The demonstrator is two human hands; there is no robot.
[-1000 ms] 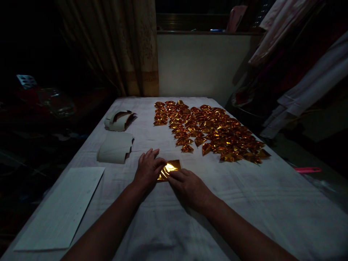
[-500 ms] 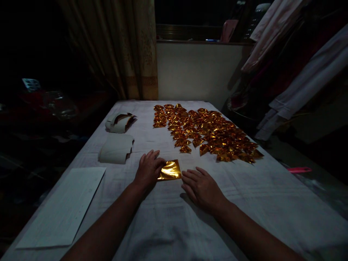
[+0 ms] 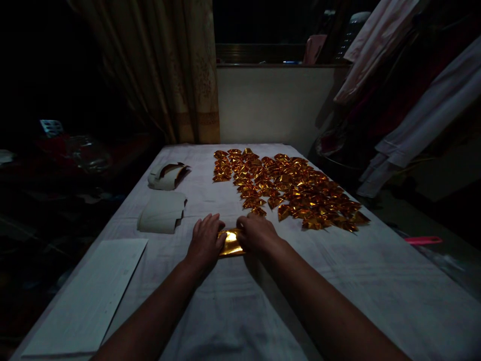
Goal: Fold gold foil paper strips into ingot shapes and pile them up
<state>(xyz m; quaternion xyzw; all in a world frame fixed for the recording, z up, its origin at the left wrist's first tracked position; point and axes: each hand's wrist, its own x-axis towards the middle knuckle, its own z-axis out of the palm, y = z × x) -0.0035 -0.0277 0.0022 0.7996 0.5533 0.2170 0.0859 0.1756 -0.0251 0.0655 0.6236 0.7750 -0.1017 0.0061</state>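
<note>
Flat on the table in front of me lies a shiny sheet of gold foil paper [image 3: 232,242]. My left hand [image 3: 204,241] grips its left end, thumb on the foil and fingers bent over the far side. At the right end, my right hand [image 3: 260,233] has its fingers curled and closed on the foil; the fingertips are partly hidden. Just beyond my hands, many folded gold foil pieces [image 3: 315,193] are spread in rows and a heap toward the right, the closest one touching or nearly touching my right hand in view.
Two curved grey cardboard pieces [image 3: 160,214] lie at the left, with torn edges. Nearer is a flat white sheet or pad [image 3: 86,296]. A white cloth covers the table [image 3: 338,281]. Clothes [image 3: 424,115] hang at the right; a curtain [image 3: 188,75] hangs behind.
My right hand has moved left and away from me, from lying beside the foil with fingers stretched to closing on its right end. The view has tilted up slightly.
</note>
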